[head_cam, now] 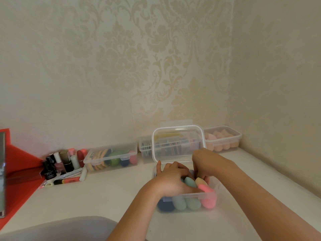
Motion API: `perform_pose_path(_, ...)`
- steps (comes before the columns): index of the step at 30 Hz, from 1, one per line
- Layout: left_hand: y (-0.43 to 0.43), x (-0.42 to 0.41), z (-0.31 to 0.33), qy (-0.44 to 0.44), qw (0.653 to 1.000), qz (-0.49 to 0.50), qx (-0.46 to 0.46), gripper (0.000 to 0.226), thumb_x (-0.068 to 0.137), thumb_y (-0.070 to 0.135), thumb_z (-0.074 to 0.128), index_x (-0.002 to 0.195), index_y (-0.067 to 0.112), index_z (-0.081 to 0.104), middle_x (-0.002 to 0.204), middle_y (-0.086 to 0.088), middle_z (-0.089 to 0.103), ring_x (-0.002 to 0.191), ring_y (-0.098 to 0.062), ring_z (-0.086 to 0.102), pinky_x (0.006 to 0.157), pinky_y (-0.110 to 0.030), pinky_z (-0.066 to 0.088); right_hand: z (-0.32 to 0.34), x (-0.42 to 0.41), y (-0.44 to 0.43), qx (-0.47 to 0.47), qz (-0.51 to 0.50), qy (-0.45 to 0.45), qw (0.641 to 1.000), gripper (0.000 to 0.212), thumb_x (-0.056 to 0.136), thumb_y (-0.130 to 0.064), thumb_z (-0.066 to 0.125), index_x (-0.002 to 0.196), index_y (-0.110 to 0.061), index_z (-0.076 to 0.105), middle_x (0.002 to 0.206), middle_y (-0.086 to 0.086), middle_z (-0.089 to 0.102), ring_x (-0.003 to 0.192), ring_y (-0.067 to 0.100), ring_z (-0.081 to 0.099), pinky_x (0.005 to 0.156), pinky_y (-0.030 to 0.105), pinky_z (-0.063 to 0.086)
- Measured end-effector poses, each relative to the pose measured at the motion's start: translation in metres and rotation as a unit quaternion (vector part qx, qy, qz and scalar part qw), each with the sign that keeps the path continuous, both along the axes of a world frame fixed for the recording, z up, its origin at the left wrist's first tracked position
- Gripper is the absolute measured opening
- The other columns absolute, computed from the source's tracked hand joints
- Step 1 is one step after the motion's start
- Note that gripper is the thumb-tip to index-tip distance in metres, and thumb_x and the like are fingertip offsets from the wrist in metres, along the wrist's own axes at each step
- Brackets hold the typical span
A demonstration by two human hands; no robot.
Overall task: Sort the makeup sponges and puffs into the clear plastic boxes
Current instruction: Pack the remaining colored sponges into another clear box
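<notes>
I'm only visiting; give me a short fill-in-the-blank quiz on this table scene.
The left hand and right hand reach into the nearest box, whose lid stands ___.
The sponge at that box's right end is ___.
The nail polish bottles stand on the ___ side of the table.
Answers: open; pink; left.

The white table carries four clear boxes (nearest box open) and clustered cosmetics.

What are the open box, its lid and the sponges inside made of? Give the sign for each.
The open box: clear hard plastic, likely glossy; its contents show through the walls.
The lid: seemingly the same see-through plastic, with light glinting on its rim.
The sponges: probably soft foam, matte; rounded egg shapes without shine.
</notes>
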State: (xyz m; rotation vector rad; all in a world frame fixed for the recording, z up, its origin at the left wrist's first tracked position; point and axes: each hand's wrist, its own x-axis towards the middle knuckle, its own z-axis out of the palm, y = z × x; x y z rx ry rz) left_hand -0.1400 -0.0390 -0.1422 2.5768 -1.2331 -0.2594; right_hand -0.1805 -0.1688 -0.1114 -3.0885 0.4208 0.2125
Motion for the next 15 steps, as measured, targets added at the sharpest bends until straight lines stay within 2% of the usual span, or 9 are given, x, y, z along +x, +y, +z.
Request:
perform_pose_path(1, 0.000, -0.001, 0.000, 0.001, 1.000, 0.002, -0.001, 0.038, 0.081, 0.057, 0.060, 0.116, 0.042, 0.059, 0.133, 0.010, 0.041, 0.133, -0.014, 0.028, 0.110, -0.048, -0.017, -0.002, -0.002, -0.001, 0.011, -0.005, -0.030, 0.999, 0.010, 0.079, -0.009, 0.067, 0.078, 0.001, 0.069, 0.058, 0.009, 0.064, 0.050, 0.016, 0.044, 0.048, 0.021, 0.034)
perform_pose_path(2, 0.000, -0.001, 0.001, 0.001, 1.000, 0.003, -0.001, 0.036, 0.082, 0.056, 0.060, 0.115, 0.042, 0.060, 0.133, 0.010, 0.041, 0.133, -0.014, 0.028, 0.110, -0.048, -0.017, -0.004, -0.005, 0.000, 0.010, -0.008, -0.056, 0.998, 0.011, 0.081, -0.008, 0.064, 0.077, 0.001, 0.068, 0.062, 0.012, 0.061, 0.052, 0.017, 0.045, 0.048, 0.022, 0.033)
perform_pose_path(3, 0.000, -0.002, 0.001, 0.002, 1.000, 0.004, -0.001, 0.035, 0.082, 0.056, 0.060, 0.114, 0.042, 0.060, 0.132, 0.010, 0.041, 0.133, -0.014, 0.028, 0.110, -0.048, -0.017, -0.006, -0.008, 0.002, -0.005, -0.010, -0.080, 0.997, 0.016, 0.082, -0.008, 0.062, 0.068, -0.001, 0.062, 0.058, 0.010, 0.052, 0.051, 0.017, 0.042, 0.046, 0.022, 0.031)
perform_pose_path(5, 0.000, -0.003, 0.002, 0.004, 1.000, 0.009, -0.004, 0.033, 0.082, 0.055, 0.060, 0.113, 0.042, 0.061, 0.132, 0.010, 0.040, 0.132, -0.014, 0.028, 0.110, -0.049, -0.018, -0.008, -0.010, 0.004, -0.047, -0.007, -0.105, 0.993, 0.037, 0.085, -0.008, 0.058, 0.052, -0.009, 0.040, 0.053, 0.005, 0.033, 0.046, 0.015, 0.031, 0.042, 0.021, 0.024)
perform_pose_path(8, 0.000, -0.003, 0.002, 0.012, 1.000, 0.011, -0.008, 0.032, 0.082, 0.054, 0.062, 0.113, 0.045, 0.061, 0.131, 0.011, 0.041, 0.132, -0.014, 0.027, 0.111, -0.048, -0.019, -0.003, -0.017, 0.007, -0.092, 0.044, -0.074, 0.992, 0.042, 0.089, -0.011, 0.053, 0.052, -0.013, 0.032, 0.055, 0.003, 0.031, 0.047, 0.012, 0.026, 0.043, 0.021, 0.021)
perform_pose_path(11, 0.001, -0.004, 0.005, 0.013, 1.000, -0.001, -0.002, 0.033, 0.083, 0.051, 0.062, 0.115, 0.047, 0.059, 0.134, 0.010, 0.040, 0.133, -0.015, 0.027, 0.112, -0.049, -0.019, 0.003, -0.020, 0.004, -0.076, 0.063, -0.011, 0.995, 0.037, 0.095, -0.018, 0.046, 0.059, -0.010, 0.042, 0.058, 0.002, 0.034, 0.050, 0.012, 0.030, 0.045, 0.022, 0.024)
perform_pose_path(13, 0.002, -0.004, 0.006, 0.011, 1.000, -0.011, 0.004, 0.033, 0.083, 0.048, 0.063, 0.116, 0.047, 0.058, 0.135, 0.011, 0.040, 0.133, -0.015, 0.026, 0.111, -0.050, -0.019, 0.008, -0.018, 0.002, -0.057, 0.063, 0.031, 0.996, 0.023, 0.095, -0.017, 0.047, 0.081, -0.005, 0.062, 0.061, 0.001, 0.039, 0.054, 0.015, 0.038, 0.047, 0.023, 0.028)
perform_pose_path(15, 0.002, -0.003, 0.006, 0.014, 1.000, -0.017, 0.004, 0.033, 0.083, 0.047, 0.064, 0.116, 0.048, 0.058, 0.136, 0.011, 0.039, 0.133, -0.015, 0.025, 0.111, -0.050, -0.019, 0.011, -0.015, 0.001, -0.038, 0.061, 0.056, 0.996, 0.022, 0.093, -0.014, 0.049, 0.101, -0.002, 0.066, 0.062, 0.000, 0.042, 0.060, 0.020, 0.044, 0.048, 0.023, 0.030)
